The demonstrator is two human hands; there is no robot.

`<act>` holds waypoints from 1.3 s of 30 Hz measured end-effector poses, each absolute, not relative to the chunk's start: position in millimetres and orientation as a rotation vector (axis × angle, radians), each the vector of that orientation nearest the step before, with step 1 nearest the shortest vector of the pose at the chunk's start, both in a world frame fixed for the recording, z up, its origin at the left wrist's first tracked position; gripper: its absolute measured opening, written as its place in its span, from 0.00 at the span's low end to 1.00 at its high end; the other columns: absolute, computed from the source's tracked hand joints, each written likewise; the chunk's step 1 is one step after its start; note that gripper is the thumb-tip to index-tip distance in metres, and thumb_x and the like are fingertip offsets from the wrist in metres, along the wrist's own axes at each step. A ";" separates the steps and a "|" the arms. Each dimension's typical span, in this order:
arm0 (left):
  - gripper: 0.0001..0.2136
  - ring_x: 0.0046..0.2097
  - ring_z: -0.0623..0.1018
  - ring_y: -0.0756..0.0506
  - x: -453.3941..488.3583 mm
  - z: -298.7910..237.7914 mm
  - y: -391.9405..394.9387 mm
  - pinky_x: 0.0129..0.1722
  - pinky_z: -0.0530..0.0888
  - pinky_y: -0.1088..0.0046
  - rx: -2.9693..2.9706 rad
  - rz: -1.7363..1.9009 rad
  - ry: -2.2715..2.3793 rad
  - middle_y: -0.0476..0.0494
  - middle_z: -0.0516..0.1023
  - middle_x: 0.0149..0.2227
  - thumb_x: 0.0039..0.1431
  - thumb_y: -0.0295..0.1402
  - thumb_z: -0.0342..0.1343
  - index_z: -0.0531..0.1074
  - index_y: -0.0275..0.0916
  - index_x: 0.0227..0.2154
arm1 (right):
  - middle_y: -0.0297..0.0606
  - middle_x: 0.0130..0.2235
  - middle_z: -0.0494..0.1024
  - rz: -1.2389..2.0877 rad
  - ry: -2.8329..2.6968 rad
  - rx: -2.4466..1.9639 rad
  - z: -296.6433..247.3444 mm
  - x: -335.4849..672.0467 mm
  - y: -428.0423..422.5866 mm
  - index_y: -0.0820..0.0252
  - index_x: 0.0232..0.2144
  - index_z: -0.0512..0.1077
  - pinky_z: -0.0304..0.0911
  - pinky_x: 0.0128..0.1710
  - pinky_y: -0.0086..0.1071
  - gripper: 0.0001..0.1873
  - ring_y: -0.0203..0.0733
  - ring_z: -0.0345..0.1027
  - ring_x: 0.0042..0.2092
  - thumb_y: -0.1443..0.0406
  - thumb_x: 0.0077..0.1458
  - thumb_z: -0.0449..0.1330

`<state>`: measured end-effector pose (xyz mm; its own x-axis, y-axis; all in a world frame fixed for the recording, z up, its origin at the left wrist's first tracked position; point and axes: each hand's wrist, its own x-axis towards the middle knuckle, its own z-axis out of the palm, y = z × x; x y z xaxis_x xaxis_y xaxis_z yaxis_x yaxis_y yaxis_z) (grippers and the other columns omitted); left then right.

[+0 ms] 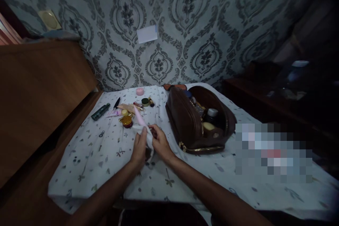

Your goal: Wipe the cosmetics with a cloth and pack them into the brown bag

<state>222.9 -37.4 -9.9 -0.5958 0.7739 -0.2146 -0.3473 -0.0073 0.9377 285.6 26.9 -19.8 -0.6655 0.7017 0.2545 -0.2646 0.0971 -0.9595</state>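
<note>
In the head view a slim pink tube (140, 116) points up and away from me, its lower end wrapped in a thin white cloth or wipe (148, 140). My left hand (139, 145) closes on the wrapped end from the left, thumb on top. From the right, my right hand (160, 142) pinches the cloth and tube with bent fingers. Just beyond the hands lie an amber jar (127, 121), a small yellow round item (124, 112) and a pink-and-white tube (113, 113). To the right stands an unzipped brown leather toiletry bag (185, 123) with bottles inside.
A dark green bottle (100, 112), a black pointed item (117, 102), a pink round container (140, 91) and a green-lidded jar (145, 102) lie on the patterned white cloth (100, 162). Wooden furniture (45, 95) borders the left; a blurred patch (272, 153) covers something right.
</note>
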 end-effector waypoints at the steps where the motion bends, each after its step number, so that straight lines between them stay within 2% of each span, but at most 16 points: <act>1: 0.23 0.36 0.78 0.44 226.4 -9.8 -37.5 0.31 0.71 0.71 0.491 1.746 1.453 0.47 0.77 0.32 0.53 0.54 0.56 0.66 0.41 0.43 | 0.32 0.32 0.74 1.621 -1.652 -0.435 -19.5 286.1 27.9 0.58 0.37 0.68 0.65 0.35 0.30 0.09 0.38 0.69 0.34 0.66 0.51 0.56; 5: 0.19 0.33 0.77 0.46 222.9 -2.7 -31.5 0.30 0.71 0.72 0.379 1.948 1.456 0.48 0.76 0.30 0.51 0.48 0.61 0.67 0.40 0.38 | 0.36 0.36 0.75 1.389 -1.781 -0.399 -16.4 288.6 25.4 0.59 0.40 0.70 0.63 0.40 0.33 0.13 0.41 0.68 0.39 0.70 0.50 0.54; 9: 0.21 0.24 0.71 0.52 201.1 11.6 -21.4 0.26 0.69 0.76 0.231 2.110 1.425 0.55 0.71 0.23 0.42 0.48 0.67 0.66 0.38 0.31 | 0.38 0.36 0.74 1.194 -1.928 -0.416 -13.2 291.6 18.2 0.59 0.39 0.71 0.61 0.38 0.33 0.13 0.42 0.66 0.37 0.71 0.51 0.54; 12: 0.22 0.22 0.70 0.53 182.2 23.3 -16.8 0.23 0.67 0.78 0.198 2.153 1.480 0.56 0.69 0.22 0.43 0.50 0.65 0.67 0.39 0.30 | 0.38 0.36 0.73 1.151 -1.988 -0.386 -11.7 293.3 15.7 0.59 0.39 0.71 0.60 0.38 0.32 0.12 0.42 0.65 0.37 0.70 0.51 0.55; 15: 0.21 0.28 0.76 0.50 169.5 31.8 -15.0 0.27 0.71 0.78 0.263 2.185 1.487 0.53 0.75 0.25 0.50 0.55 0.59 0.70 0.39 0.32 | 0.33 0.32 0.71 1.209 -1.998 -0.407 -11.4 293.1 15.6 0.58 0.35 0.69 0.59 0.34 0.30 0.05 0.39 0.63 0.34 0.65 0.54 0.58; 18: 0.24 0.27 0.77 0.50 167.5 34.6 -16.8 0.26 0.72 0.77 0.328 2.180 1.403 0.52 0.75 0.25 0.53 0.59 0.54 0.70 0.40 0.31 | 0.29 0.27 0.68 1.403 -1.940 -0.405 -13.1 290.8 15.7 0.57 0.32 0.66 0.57 0.29 0.27 0.08 0.35 0.60 0.29 0.60 0.55 0.58; 21: 0.28 0.18 0.71 0.51 175.2 33.4 -23.6 0.18 0.67 0.77 0.408 2.003 1.344 0.54 0.69 0.18 0.49 0.64 0.52 0.67 0.39 0.27 | 0.29 0.28 0.71 1.708 -1.805 -0.319 -14.1 289.0 15.2 0.57 0.39 0.66 0.59 0.25 0.27 0.10 0.36 0.64 0.26 0.61 0.54 0.58; 24: 0.28 0.17 0.70 0.51 187.6 31.5 -32.4 0.15 0.64 0.78 0.522 1.838 1.373 0.54 0.68 0.17 0.46 0.63 0.56 0.69 0.37 0.29 | 0.32 0.31 0.74 1.794 -1.733 -0.237 -9.5 291.5 15.1 0.57 0.44 0.65 0.62 0.23 0.27 0.14 0.37 0.67 0.26 0.64 0.54 0.57; 27: 0.27 0.23 0.76 0.49 198.9 30.1 -37.9 0.21 0.70 0.77 0.584 1.867 1.405 0.52 0.74 0.22 0.40 0.53 0.67 0.71 0.37 0.36 | 0.35 0.37 0.76 1.548 -1.794 -0.243 1.5 299.0 16.5 0.56 0.46 0.66 0.65 0.30 0.29 0.16 0.37 0.68 0.30 0.68 0.54 0.53; 29: 0.28 0.29 0.78 0.47 203.8 30.1 -39.7 0.26 0.73 0.75 0.606 1.856 1.400 0.50 0.78 0.26 0.36 0.48 0.70 0.71 0.37 0.38 | 0.36 0.38 0.77 1.345 -1.930 -0.337 11.4 306.2 18.2 0.56 0.45 0.66 0.64 0.35 0.31 0.15 0.39 0.69 0.33 0.70 0.55 0.52; 33: 0.26 0.30 0.78 0.45 206.0 34.4 -42.9 0.28 0.73 0.73 0.662 1.788 1.459 0.48 0.78 0.27 0.37 0.49 0.69 0.71 0.37 0.36 | 0.39 0.33 0.77 0.994 -2.339 -0.455 38.0 328.7 23.6 0.58 0.34 0.70 0.61 0.33 0.32 0.06 0.44 0.70 0.33 0.71 0.52 0.56; 35: 0.25 0.29 0.77 0.45 205.1 38.3 -43.9 0.26 0.72 0.74 0.704 1.773 1.548 0.49 0.78 0.26 0.39 0.51 0.68 0.71 0.38 0.35 | 0.39 0.32 0.77 0.889 -2.396 -0.414 55.2 345.4 28.1 0.59 0.31 0.71 0.60 0.34 0.32 0.04 0.43 0.70 0.33 0.69 0.55 0.57; 37: 0.23 0.28 0.76 0.45 205.7 42.9 -43.2 0.25 0.71 0.73 0.775 1.780 1.672 0.49 0.77 0.26 0.40 0.52 0.67 0.71 0.39 0.32 | 0.38 0.32 0.77 0.884 -2.259 -0.438 73.3 364.3 34.4 0.58 0.37 0.73 0.60 0.34 0.32 0.07 0.43 0.70 0.34 0.63 0.60 0.56; 39: 0.20 0.30 0.76 0.43 210.3 48.5 -40.5 0.28 0.72 0.72 0.952 1.750 1.748 0.47 0.77 0.27 0.43 0.51 0.66 0.72 0.40 0.30 | 0.36 0.33 0.76 0.923 -2.099 -0.491 89.0 382.8 42.4 0.58 0.49 0.69 0.61 0.33 0.32 0.15 0.41 0.69 0.32 0.59 0.61 0.56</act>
